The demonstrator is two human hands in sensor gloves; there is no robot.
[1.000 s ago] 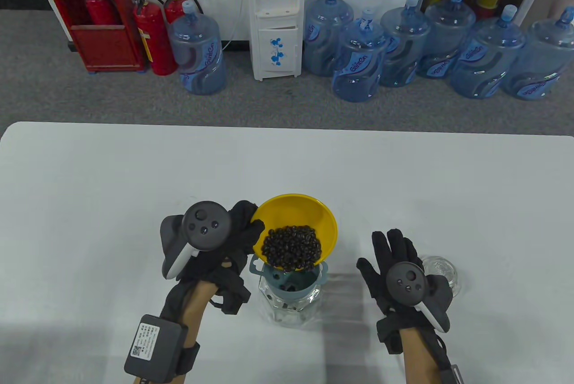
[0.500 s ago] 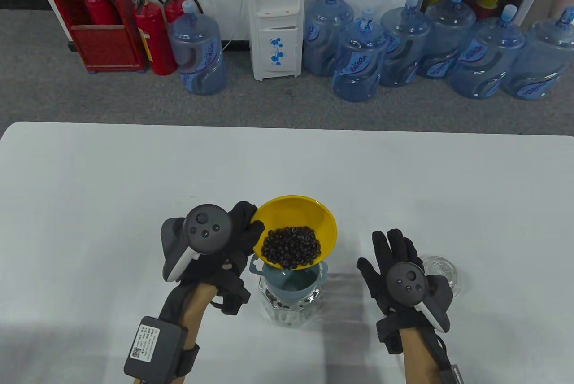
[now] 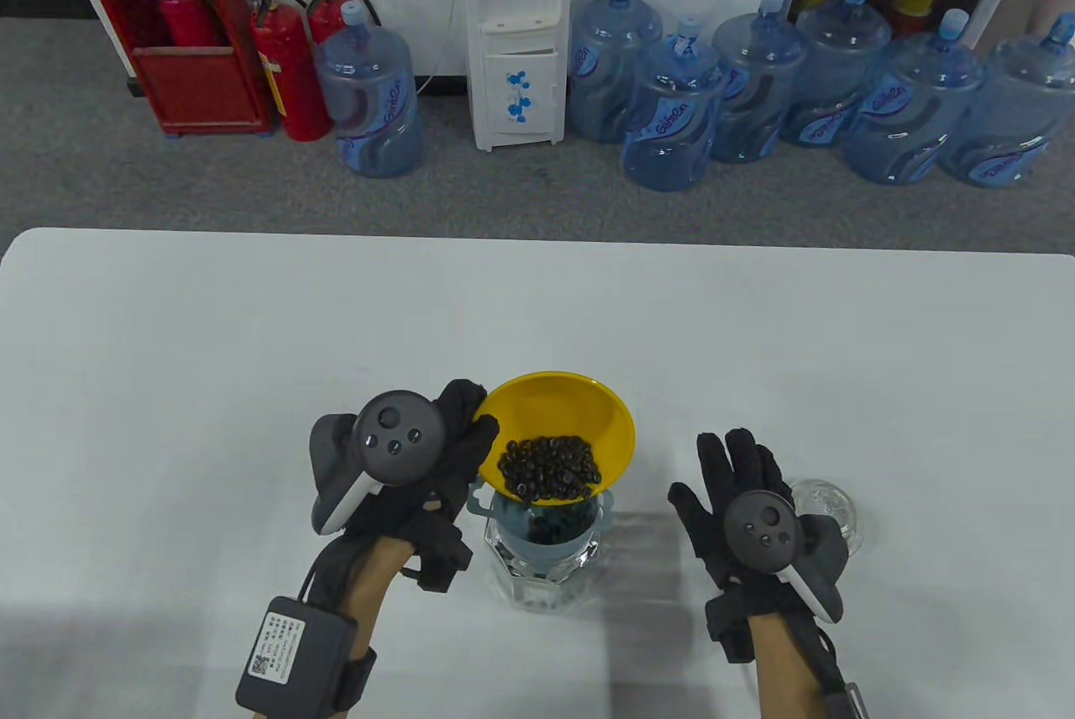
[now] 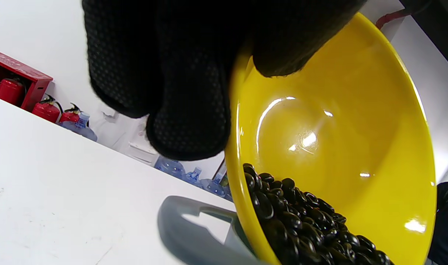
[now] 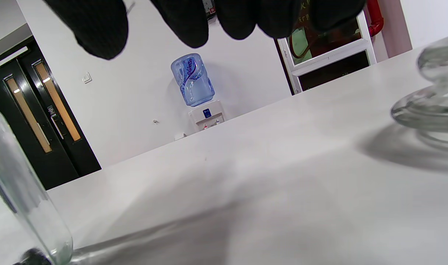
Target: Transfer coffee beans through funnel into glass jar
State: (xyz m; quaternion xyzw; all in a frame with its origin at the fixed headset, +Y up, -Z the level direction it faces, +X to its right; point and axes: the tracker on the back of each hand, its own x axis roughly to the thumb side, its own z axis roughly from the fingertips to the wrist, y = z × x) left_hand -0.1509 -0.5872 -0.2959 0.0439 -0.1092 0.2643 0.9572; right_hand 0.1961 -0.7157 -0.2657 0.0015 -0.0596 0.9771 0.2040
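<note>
Table view: left hand (image 3: pixel 437 450) gripped the yellow bowl (image 3: pixel 558 408) by its near-left rim, fingers (image 4: pixel 189 110) clamped over the edge, thumb inside. Bowl was tilted down toward the grey funnel (image 3: pixel 546 522), which sat in the mouth of the glass jar (image 3: pixel 542 576) just below the fingers. Coffee beans (image 3: pixel 550 467) were piled at the bowl's low lip; some showed inside the funnel. Right hand (image 3: pixel 747 492) lay flat on the desk (image 3: pixel 252 349), fingers apart, holding nothing, glass lid (image 3: pixel 827 509) just beside it.
</note>
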